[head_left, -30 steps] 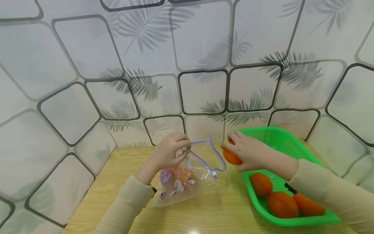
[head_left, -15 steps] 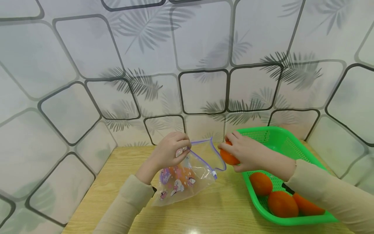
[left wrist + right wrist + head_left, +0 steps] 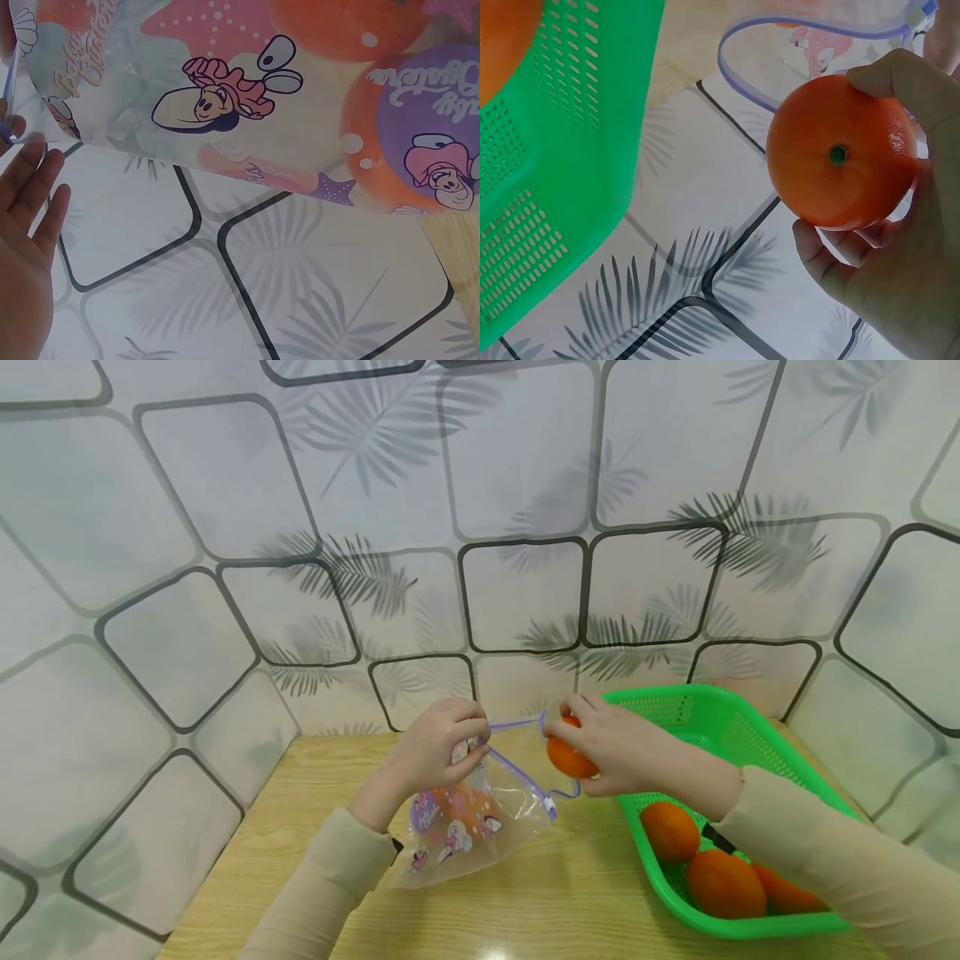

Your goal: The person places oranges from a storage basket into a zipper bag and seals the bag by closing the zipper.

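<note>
A clear zip bag (image 3: 472, 835) with a purple edge and printed cartoon figures stands on the table, its mouth spread toward the right. Orange fruit shows through its plastic in the left wrist view (image 3: 360, 30). My left hand (image 3: 438, 747) pinches the bag's upper edge. In my right hand (image 3: 626, 743) is an orange (image 3: 570, 756), gripped between thumb and fingers. That orange is at the bag's open mouth; whether it touches the purple rim I cannot tell. Seen from the right wrist, the orange (image 3: 840, 154) shows its green stem end.
A green plastic basket (image 3: 645, 864) stands on the right under my right forearm, with several oranges (image 3: 726, 885) in its near part. The wooden table (image 3: 525, 902) meets a patterned wall (image 3: 525, 593) behind the bag.
My right hand has carried the orange leftward from beside the basket's rim to the bag's mouth. The left hand and the bag have stayed nearly still.
</note>
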The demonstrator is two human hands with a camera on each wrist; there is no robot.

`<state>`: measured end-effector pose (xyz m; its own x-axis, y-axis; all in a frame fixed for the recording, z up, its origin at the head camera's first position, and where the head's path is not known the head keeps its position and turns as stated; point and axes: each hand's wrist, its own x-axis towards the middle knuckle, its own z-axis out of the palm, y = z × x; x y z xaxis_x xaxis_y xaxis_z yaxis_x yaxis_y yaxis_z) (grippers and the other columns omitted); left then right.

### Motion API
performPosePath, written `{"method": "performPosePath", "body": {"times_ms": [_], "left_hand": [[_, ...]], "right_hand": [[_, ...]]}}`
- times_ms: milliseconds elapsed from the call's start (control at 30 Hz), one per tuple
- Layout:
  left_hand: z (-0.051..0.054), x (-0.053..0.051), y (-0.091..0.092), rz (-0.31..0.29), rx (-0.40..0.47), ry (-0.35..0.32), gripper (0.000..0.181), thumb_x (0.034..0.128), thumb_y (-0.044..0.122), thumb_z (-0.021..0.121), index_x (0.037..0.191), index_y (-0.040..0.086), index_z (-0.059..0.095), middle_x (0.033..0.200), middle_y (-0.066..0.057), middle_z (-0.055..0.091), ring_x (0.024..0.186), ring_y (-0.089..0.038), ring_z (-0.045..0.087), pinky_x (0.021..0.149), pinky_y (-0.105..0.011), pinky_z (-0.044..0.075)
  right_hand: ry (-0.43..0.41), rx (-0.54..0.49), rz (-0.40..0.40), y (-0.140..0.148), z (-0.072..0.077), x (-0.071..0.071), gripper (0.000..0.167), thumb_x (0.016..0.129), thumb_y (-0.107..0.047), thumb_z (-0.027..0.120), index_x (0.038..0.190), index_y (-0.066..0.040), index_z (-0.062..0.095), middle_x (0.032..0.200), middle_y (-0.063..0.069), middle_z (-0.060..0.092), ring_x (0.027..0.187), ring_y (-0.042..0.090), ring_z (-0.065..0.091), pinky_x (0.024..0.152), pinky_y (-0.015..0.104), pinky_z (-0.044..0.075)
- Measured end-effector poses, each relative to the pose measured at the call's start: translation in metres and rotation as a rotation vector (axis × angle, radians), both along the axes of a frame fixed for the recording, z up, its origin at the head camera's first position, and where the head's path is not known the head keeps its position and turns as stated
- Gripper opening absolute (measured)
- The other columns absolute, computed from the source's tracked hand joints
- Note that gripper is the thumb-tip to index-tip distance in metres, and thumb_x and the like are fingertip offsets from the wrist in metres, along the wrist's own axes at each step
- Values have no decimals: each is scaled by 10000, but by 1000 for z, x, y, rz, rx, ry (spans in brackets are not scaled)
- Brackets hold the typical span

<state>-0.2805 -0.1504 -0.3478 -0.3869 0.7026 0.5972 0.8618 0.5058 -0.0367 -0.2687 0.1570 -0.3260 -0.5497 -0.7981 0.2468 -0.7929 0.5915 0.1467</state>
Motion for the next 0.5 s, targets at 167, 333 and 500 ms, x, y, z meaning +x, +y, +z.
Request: {"method": "performPosePath", "body": {"times_ms": [167,333,500], "left_hand": [[1,0,0,6,-4,-15,90,929,156,786,903,165,700,966,3,678,880,-185,637,874,-406,552],[2,0,1,7,-7,-19,86,925,133,796,913,161,716,980,-2,686,886,-190,641,876,-406,557],[1,0,1,4,-2,-26,68,934,120,779,922,155,722,991,-8,693,909,-200,651,892,-414,558]], "right_hand": [[-9,0,6,-8,0,-2,754,715,-314,928,1380,-191,596,1256,148,548,1060,284,559,803,403,592],[-12,9,9,-14,0,-4,735,717,-306,928,1370,-201,607,1259,140,541,1075,282,555,797,390,597],[-8,6,28,-19,-1,-7,736,717,-320,941,1365,-202,612,1244,138,552,1069,285,564,824,407,591]]}}
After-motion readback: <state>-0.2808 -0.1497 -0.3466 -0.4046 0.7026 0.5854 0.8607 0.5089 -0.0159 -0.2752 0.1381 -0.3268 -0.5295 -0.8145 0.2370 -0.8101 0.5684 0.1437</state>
